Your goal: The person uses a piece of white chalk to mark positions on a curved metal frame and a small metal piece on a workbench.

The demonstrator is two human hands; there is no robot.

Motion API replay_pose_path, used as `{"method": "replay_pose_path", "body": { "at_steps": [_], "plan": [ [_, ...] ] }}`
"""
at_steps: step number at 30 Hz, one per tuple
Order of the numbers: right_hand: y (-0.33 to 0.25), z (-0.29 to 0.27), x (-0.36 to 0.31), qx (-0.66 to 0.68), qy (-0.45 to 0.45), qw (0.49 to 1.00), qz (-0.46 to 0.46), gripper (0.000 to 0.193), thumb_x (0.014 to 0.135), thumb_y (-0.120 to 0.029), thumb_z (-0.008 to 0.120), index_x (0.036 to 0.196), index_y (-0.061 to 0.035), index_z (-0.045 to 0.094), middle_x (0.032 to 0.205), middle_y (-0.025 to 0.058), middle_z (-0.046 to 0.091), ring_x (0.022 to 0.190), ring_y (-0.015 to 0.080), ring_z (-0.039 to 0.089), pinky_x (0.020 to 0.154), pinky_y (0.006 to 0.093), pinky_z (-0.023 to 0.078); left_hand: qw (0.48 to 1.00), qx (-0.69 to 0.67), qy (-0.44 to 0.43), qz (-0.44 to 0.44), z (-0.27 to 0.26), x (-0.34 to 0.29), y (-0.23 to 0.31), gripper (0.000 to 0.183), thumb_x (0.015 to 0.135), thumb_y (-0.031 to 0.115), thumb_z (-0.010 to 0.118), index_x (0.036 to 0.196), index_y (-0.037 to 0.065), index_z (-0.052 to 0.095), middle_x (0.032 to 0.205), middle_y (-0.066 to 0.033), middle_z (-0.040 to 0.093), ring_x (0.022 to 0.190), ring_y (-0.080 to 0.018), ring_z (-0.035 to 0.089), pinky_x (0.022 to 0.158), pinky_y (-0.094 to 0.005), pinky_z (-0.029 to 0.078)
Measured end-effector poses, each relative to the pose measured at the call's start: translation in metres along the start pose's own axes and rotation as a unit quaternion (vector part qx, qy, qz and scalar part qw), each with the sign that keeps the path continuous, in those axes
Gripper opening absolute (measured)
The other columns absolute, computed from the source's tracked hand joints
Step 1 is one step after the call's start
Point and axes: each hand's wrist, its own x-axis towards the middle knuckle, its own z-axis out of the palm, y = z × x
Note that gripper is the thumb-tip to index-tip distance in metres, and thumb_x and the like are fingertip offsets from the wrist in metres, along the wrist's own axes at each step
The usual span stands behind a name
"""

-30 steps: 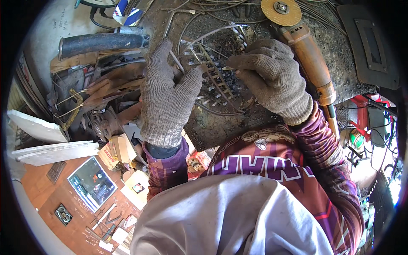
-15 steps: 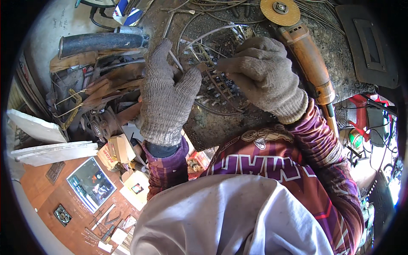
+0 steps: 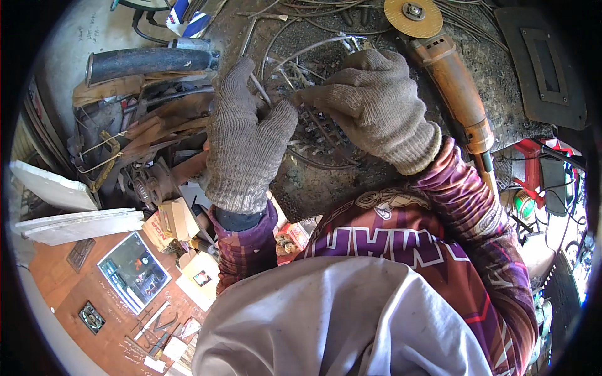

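Both my hands wear grey-brown knitted gloves. My left hand is over the left part of the dark work surface, its forefinger and thumb stretched apart and its other fingers hidden beneath the palm. A thin grey rod crosses the gap between them. My right hand is closed, with its forefinger reaching left to the tip of my left thumb. Whatever either hand grips is hidden. Below the right fingers lies a narrow, brown slotted metal piece, partly covered. A bent metal rod stands out beyond the left fingertips.
An angle grinder with a yellow disc lies to the right, beside a dark welding mask. Loose cables coil at the back. Scrap pieces and a dark pipe crowd the left. White boards jut out below them.
My right hand has moved left, its forefinger now at my left thumb tip and over the end of the slotted piece. My left hand has stayed in place.
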Motion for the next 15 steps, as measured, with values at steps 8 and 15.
{"method": "replay_pose_path", "body": {
  "at_steps": [8,15],
  "plan": [
    [-0.009,-0.025,0.005,-0.058,0.01,0.998,0.011,0.033,0.078,-0.019,0.079,0.111,-0.0251,0.083,0.09,-0.0069,0.073,0.1,0.0202,0.067,0.093,0.0437,0.054,0.999,0.02,0.023,0.035,-0.001,-0.001,-0.006,0.075,0.087,0.013,0.084,0.15,-0.007,0.049,0.086,-0.009,0.069,0.074,-0.0148,0.065,0.069,-0.0354,0.056],
    [0.011,-0.054,-0.016,-0.006,0.134,0.99,0.051,0.024,0.083,-0.011,0.086,0.106,-0.0183,0.084,0.09,0.0012,0.077,0.088,0.024,0.072,0.079,0.0384,0.056,1.0,-0.012,0.005,0.008,-0.015,-0.019,0.001,0.071,0.092,0.012,0.086,0.151,-0.006,0.05,0.076,-0.0062,0.068,0.066,-0.0105,0.066,0.059,-0.0268,0.051]
  ]
}}
